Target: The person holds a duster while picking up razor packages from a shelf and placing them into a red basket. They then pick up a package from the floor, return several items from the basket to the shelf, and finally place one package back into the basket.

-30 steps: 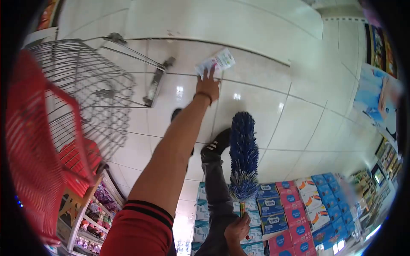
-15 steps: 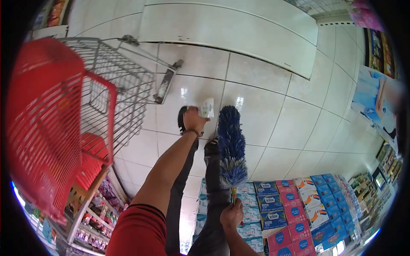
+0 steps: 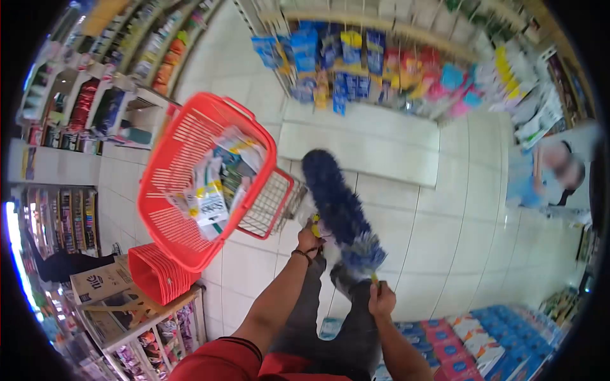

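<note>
Largest first. Pale tiled floor (image 3: 438, 235) runs through the middle. Shop shelves on the left; hanging packs (image 3: 356, 54) in blue, yellow, red and pink across the top, over a low white ledge (image 3: 362, 155). Lower right: stacked boxes (image 3: 445, 343) in blue, pink and white.

Big red basket (image 3: 168, 181) left of centre, slatted sides, opening toward camera. White, yellow and green packs (image 3: 213, 200) inside. Wire cart (image 3: 264, 213) with red edging shows just right of it. Lower left: nested red baskets (image 3: 159, 276) beside a brown carton (image 3: 98, 282), both on top of a display rack (image 3: 152, 327).

Duster (image 3: 337, 203): dark blue fluffy head, paler at the handle end. Slants up and left from the right hand, over the floor, tip near the cart.

Right hand (image 3: 382, 300): fingers wrapped round the duster's thin yellowish handle, clamped just below the head.

Left hand (image 3: 309, 239): dark band at the wrist, arm reaching forward, fingers curled in on a small packet (image 3: 307, 211). Finger detail too small to read.

Packet: whitish with some yellow, in the left hand between cart and duster head. Blurred, print unreadable. Can't tell whether the duster touches it.
</note>
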`<state>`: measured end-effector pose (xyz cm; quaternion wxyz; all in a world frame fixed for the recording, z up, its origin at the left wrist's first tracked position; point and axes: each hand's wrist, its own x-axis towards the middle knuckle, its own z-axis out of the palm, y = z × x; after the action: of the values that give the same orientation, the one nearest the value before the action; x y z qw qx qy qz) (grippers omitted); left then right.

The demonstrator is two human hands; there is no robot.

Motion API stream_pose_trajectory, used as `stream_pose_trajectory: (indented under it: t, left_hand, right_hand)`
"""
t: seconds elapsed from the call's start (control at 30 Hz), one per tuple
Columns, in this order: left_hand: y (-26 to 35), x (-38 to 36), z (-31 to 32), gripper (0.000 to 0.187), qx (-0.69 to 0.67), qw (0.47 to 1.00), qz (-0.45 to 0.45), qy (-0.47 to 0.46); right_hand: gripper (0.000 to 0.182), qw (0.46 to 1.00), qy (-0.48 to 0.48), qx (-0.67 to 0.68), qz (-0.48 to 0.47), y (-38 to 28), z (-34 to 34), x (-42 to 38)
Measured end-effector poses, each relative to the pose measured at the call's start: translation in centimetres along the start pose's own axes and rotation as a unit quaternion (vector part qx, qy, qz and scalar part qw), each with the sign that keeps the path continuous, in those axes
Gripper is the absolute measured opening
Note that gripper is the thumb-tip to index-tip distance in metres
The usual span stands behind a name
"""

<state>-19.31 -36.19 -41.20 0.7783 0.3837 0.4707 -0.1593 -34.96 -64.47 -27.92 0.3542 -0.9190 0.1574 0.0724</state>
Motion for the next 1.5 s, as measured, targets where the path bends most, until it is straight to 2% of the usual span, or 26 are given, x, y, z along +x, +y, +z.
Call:
stream_pose_trajectory:
  t: [0.07,0.1,0.17,0.2,0.27,0.3,0.43,0.47,0.5,0.53,0.57,0.6,0.63,0.67,0.73,0.87,0.93,0.97,1.0,1.03,1.07,1.13,1.27,1.33,1.43,1.5]
  left_hand:
    - [2.9,-1.9,1.7,0.04,-0.043,0.994,0.023,-0.098]
    - [8.1,-8.7,6.4,0.045,-0.2,0.969,-0.016,-0.144]
    - [8.6,-9.9,6.3,0.052,-0.154,0.966,0.037,-0.204]
    - [9.0,-10.6,6.5,0.059,-0.111,0.956,0.09,-0.255]
    - [14.5,-22.3,10.9,0.057,-0.27,0.91,-0.012,-0.315]
    - [15.5,-24.3,11.1,0.059,-0.239,0.907,-0.003,-0.346]
    - [17.3,-28.9,12.3,0.056,-0.142,0.943,0.027,-0.299]
    - [18.2,-30.6,13.2,0.051,-0.143,0.949,0.023,-0.28]
    - [17.8,-30.9,13.8,0.048,-0.107,0.962,0.05,-0.246]
    - [17.6,-30.6,13.8,0.047,-0.069,0.973,0.077,-0.206]
    - [17.9,-29.6,13.5,0.047,-0.086,0.969,0.1,-0.207]
    - [17.3,-28.1,13.1,0.043,0.177,0.939,0.239,-0.17]
    - [16.4,-28.6,13.7,0.039,0.427,0.828,0.345,-0.115]
    - [15.5,-28.9,14.4,0.039,0.423,0.83,0.343,-0.124]
    - [17.5,-30.1,17.3,0.031,0.3,0.903,0.28,-0.122]
    - [19.8,-32.5,19.6,0.031,0.201,0.912,0.312,-0.178]
    - [20.7,-32.4,19.3,0.033,0.263,0.867,0.371,-0.205]
    - [22.1,-34.4,20.1,0.035,0.052,0.937,0.235,-0.254]
    - [22.8,-36.0,20.5,0.037,-0.163,0.941,0.08,-0.285]
    - [22.8,-36.6,20.4,0.042,-0.195,0.906,0.068,-0.368]
    - [23.5,-39.7,20.9,0.044,-0.206,0.914,0.091,-0.338]
    - [24.3,-41.5,20.0,0.041,-0.237,0.896,0.116,-0.357]
    - [25.5,-42.1,18.8,0.034,-0.029,0.942,0.259,-0.21]
    - [26.6,-45.3,19.0,0.024,0.32,0.782,0.492,-0.211]
    - [26.3,-43.9,18.6,0.016,0.318,0.784,0.492,-0.207]
    - [26.0,-43.2,18.9,0.019,0.295,0.784,0.516,-0.181]
  right_hand:
    - [0.035,0.999,-0.035,-0.007,-0.02,-1.4,-2.4,-1.1]
    - [0.035,0.999,-0.024,-0.004,-0.026,-1.4,-3.6,-2.3]
    - [0.039,0.994,-0.086,-0.065,0.03,-0.2,-6.6,-5.3]
    - [0.041,0.991,-0.078,-0.077,0.074,0.1,-8.3,-6.8]
    - [0.047,0.972,-0.058,-0.148,0.173,0.6,-11.9,-9.7]
    - [0.053,0.939,-0.071,-0.189,0.277,0.6,-14.2,-11.0]
    - [0.053,0.938,-0.042,-0.201,0.28,6.6,-18.0,-17.5]
    - [0.048,0.971,0.029,-0.161,0.174,9.1,-17.4,-19.2]
    - [0.105,0.963,0.011,-0.267,0.047,20.1,-13.5,-22.9]
    - [0.092,0.969,-0.011,-0.239,0.064,14.5,-16.4,-19.7]
    - [0.056,0.975,0.101,-0.169,-0.099,7.3,-18.5,-17.2]
    - [0.043,0.991,0.076,0.012,0.112,0.4,-20.1,-15.1]
    - [0.048,0.98,0.191,0.041,0.024,-2.0,-18.4,-12.7]
    - [0.041,0.992,0.102,0.007,0.074,-3.6,-19.5,-11.4]
    - [0.043,0.994,0.109,0.02,0.02,-6.8,-19.6,-8.6]
    - [0.049,0.995,0.052,0.082,-0.026,-9.2,-21.9,-5.5]
    - [0.049,0.998,0.037,0.034,-0.04,-7.1,-22.6,-4.8]
    - [0.049,0.998,0.039,0.038,-0.042,-6.2,-22.9,-5.1]
    - [0.05,0.998,0.038,0.047,-0.036,-5.2,-23.3,-5.3]
    - [0.05,0.997,0.038,0.053,-0.034,-4.5,-23.8,-5.2]
    - [0.05,0.997,0.04,0.053,-0.041,-4.0,-24.1,-4.8]
    - [0.052,0.988,0.095,-0.06,0.106,-3.5,-24.6,-5.0]
    - [0.051,0.987,0.118,-0.012,0.106,-3.0,-24.7,-5.7]
    - [0.052,0.989,0.117,0.065,0.059,-2.8,-24.5,-5.1]
    - [0.055,0.964,0.039,0.261,-0.015,-1.5,-23.5,-3.2]
    - [0.055,0.958,-0.013,0.285,-0.02,-5.3,-25.8,-2.6]
